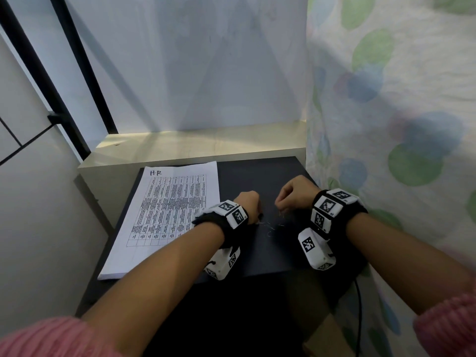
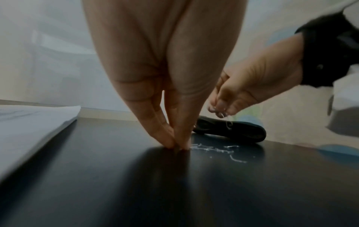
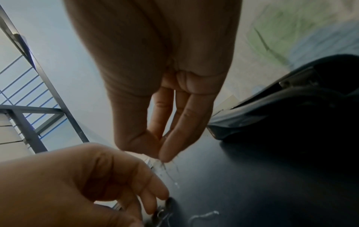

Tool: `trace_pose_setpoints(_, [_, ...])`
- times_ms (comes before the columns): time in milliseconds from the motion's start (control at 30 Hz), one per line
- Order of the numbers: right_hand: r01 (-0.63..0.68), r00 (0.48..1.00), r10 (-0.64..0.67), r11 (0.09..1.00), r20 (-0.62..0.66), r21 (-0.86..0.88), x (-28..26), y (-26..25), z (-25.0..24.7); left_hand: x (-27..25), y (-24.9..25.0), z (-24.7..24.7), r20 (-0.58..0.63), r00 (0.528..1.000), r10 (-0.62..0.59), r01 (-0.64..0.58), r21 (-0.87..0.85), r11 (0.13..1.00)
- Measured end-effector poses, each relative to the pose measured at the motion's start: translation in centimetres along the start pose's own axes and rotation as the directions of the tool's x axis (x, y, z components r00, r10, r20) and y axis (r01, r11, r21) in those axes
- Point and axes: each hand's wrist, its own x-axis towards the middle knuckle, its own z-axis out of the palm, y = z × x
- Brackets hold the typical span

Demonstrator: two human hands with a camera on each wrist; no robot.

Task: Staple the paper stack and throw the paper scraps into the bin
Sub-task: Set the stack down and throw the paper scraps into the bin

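Note:
The printed paper stack lies flat on the left half of the black table. Thin pale paper scraps are scattered on the table between my hands. My left hand has thumb and fingertips pinched together on the table at the scraps' left end. My right hand hovers just above and pinches a few slivers that dangle from its fingertips. A black stapler lies on the table just beyond the right hand.
A pale wooden ledge runs behind the table under a white wall. A curtain with green and blue spots hangs close on the right. A black metal frame stands at the left. A black cable hangs below the table's near right corner.

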Motion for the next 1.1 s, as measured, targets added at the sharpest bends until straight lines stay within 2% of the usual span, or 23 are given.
trace_pose_setpoints(100, [0.001, 1.0, -0.001, 1.0, -0.013, 0.031, 0.1, 0.1, -0.5, -0.1, 0.7, 0.0, 0.038, 0.998, 0.049, -0.047, -0.055, 0.997])
trace_pose_setpoints(200, [-0.004, 1.0, 0.005, 0.999, -0.025, 0.047, 0.2, 0.2, -0.8, -0.5, 0.7, 0.0, -0.029, 0.998, 0.052, -0.054, -0.076, 0.996])
trace_pose_setpoints(267, [-0.001, 1.0, 0.002, 0.998, -0.028, 0.06, 0.2, 0.2, -0.9, -0.6, 0.6, 0.1, -0.038, 0.999, 0.03, -0.031, -0.021, 0.999])
trace_pose_setpoints(367, [0.009, 0.999, -0.006, 0.998, -0.04, 0.062, 0.1, 0.1, -1.0, -1.0, 1.2, 0.5, 0.046, 0.996, 0.073, -0.077, 0.099, 0.992])
trace_pose_setpoints(467, [0.015, 0.999, -0.012, 0.998, -0.05, 0.054, -0.1, 0.0, -1.0, -1.2, 2.2, 1.0, 0.085, 0.992, 0.094, -0.104, 0.116, 0.988])
trace_pose_setpoints(800, [0.001, 0.998, 0.003, 0.998, -0.062, 0.065, -0.7, 0.1, -1.1, -0.7, 2.4, 1.1, 0.055, 0.998, 0.026, -0.023, -0.051, 0.998])
trace_pose_setpoints(1100, [-0.003, 0.999, 0.007, 0.998, -0.053, 0.068, -0.8, 0.5, -1.1, -0.7, 3.4, 1.0, 0.016, 0.999, -0.033, 0.032, 0.049, 0.998])
